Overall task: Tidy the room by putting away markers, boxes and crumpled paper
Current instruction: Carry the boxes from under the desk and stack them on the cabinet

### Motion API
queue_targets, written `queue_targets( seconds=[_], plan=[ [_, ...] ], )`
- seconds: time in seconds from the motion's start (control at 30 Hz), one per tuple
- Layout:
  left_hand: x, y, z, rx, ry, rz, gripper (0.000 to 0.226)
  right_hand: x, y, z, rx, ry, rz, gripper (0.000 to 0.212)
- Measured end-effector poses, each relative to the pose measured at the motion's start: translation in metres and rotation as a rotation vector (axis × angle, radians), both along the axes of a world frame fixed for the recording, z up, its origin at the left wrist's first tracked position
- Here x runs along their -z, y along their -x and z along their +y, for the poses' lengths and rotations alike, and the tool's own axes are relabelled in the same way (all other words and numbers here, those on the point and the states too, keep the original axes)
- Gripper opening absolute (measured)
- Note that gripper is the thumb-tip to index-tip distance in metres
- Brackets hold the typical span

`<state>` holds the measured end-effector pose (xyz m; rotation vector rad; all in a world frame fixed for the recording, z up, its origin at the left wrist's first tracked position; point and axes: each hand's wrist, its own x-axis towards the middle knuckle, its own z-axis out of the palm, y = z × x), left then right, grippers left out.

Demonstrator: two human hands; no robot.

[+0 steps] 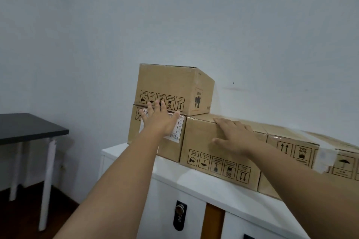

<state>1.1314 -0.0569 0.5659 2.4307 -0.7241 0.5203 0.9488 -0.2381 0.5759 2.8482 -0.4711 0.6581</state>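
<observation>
Several brown cardboard boxes stand on a white cabinet point(174, 184) against the wall. A top box point(171, 83) rests on a lower left box point(136, 130) that bears a white shipping label. My left hand point(159, 120) is spread flat with fingers apart against the front of these two boxes, where they meet. My right hand point(235, 136) lies palm down, fingers apart, on the top front edge of the middle box point(202, 141). More taped boxes point(303, 147) line up to the right. Neither hand holds anything.
A black-topped table point(25, 128) with white legs stands at the left beside the wall. The cabinet front has a black lock point(179, 213) and a brown strip between its doors. Dark floor shows under the table.
</observation>
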Motion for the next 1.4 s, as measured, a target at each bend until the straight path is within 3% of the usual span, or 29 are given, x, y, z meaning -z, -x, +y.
queue_targets(
  seconds=[0.17,0.27,0.4,0.53,0.63,0.77,0.87,1.03,1.23,1.33,1.4],
  plan=[
    [0.001,0.001,-0.020,0.043,0.128,0.107,0.114,0.001,-0.002,0.004,0.011,-0.026,-0.030,0.075],
    [-0.003,-0.007,-0.022,0.034,0.413,0.174,0.112,-0.011,-0.009,0.011,0.056,-0.110,-0.010,0.062],
    [-0.013,-0.050,0.008,-0.127,0.751,0.285,0.101,-0.033,-0.026,0.027,0.053,-0.266,-0.109,0.044],
    [0.010,-0.082,0.037,0.015,0.722,0.326,0.048,-0.041,-0.054,0.042,-0.008,-0.358,-0.144,0.033],
    [0.021,-0.090,0.044,0.166,0.761,0.354,0.029,-0.040,-0.073,0.054,-0.021,-0.445,-0.249,0.047],
    [0.012,-0.101,0.048,0.294,0.781,0.376,0.041,-0.034,-0.090,0.068,-0.140,-0.522,-0.305,0.058],
    [0.007,-0.112,0.052,0.225,0.779,0.402,0.069,-0.031,-0.098,0.069,-0.084,-0.501,-0.362,0.053],
    [0.008,-0.125,0.056,0.326,0.808,0.461,0.034,-0.027,-0.105,0.067,-0.015,-0.351,-0.365,0.045],
    [0.010,-0.124,0.058,0.389,0.842,0.465,0.038,-0.024,-0.112,0.066,0.031,-0.294,-0.349,0.047],
    [0.008,-0.116,0.058,0.338,0.816,0.440,0.040,-0.023,-0.109,0.068,0.052,-0.268,-0.311,0.049],
    [0.009,-0.105,0.056,0.242,0.735,0.326,0.051,-0.017,-0.102,0.070,0.051,-0.201,-0.293,0.054]
  ],
)
